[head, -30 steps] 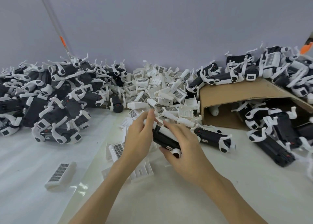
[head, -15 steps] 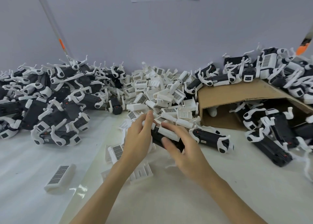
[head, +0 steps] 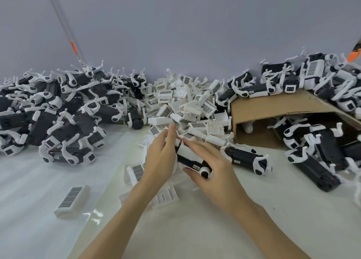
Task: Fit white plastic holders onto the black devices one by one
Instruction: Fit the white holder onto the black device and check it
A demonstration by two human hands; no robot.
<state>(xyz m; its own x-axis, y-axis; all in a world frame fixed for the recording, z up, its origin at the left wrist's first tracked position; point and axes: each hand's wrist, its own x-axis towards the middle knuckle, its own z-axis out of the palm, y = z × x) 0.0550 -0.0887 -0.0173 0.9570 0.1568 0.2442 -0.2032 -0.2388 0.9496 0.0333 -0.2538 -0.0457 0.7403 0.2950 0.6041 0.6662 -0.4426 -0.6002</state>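
Both my hands hold one black device (head: 188, 160) just above the table's middle. A white plastic holder (head: 186, 150) sits around its upper body. My left hand (head: 159, 159) grips the device's far left end, fingers curled over it. My right hand (head: 212, 165) wraps the near right end, its thumb beside the white round cap (head: 205, 173). A heap of loose white holders (head: 187, 106) lies right behind my hands. The device's underside is hidden by my palms.
A big pile of fitted black devices (head: 58, 112) fills the left. A tipped cardboard box (head: 273, 110) on the right spills more devices (head: 322, 147). One device (head: 246, 158) lies right of my hands. Loose holders (head: 72, 200) lie at the near left.
My right hand has shifted from lying over the device's middle to gripping its near end, so the white cap shows again. The left hand has stayed at the far end.
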